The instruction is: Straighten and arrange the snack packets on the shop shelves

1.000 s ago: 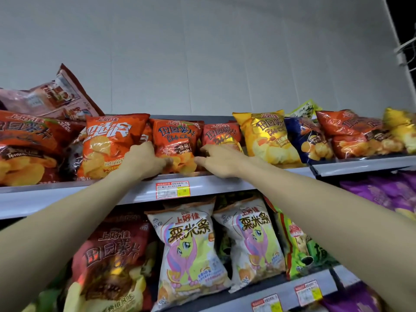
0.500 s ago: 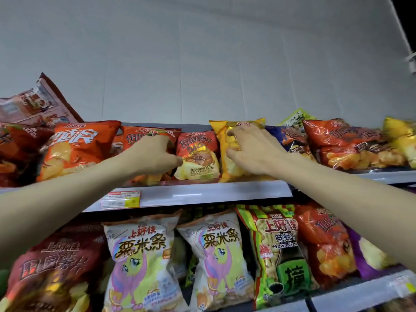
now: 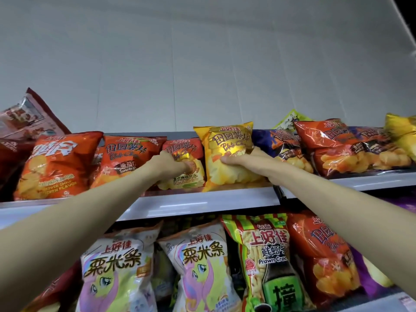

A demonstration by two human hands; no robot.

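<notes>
A yellow chip packet (image 3: 227, 140) stands upright on the top shelf (image 3: 202, 202), and my right hand (image 3: 242, 159) grips it across its lower right side. Just left of it stands a small red chip packet (image 3: 181, 147); my left hand (image 3: 167, 165) is closed on its left edge. Further left are an orange tomato packet (image 3: 126, 154) and an orange chilli packet (image 3: 56, 163). Blue (image 3: 276, 140) and red-orange packets (image 3: 333, 140) lean to the right of the yellow one.
The lower shelf holds two pale corn-stick packets (image 3: 117, 266), a green prawn cracker packet (image 3: 267, 255) and a red packet (image 3: 326, 251). A pink packet (image 3: 29, 118) lies tilted at the top left. A grey wall (image 3: 202, 64) rises behind.
My right hand slid from the yellow packet's top down to its lower side and gripped it. My left hand moved right, from the tomato packet onto the small red packet.
</notes>
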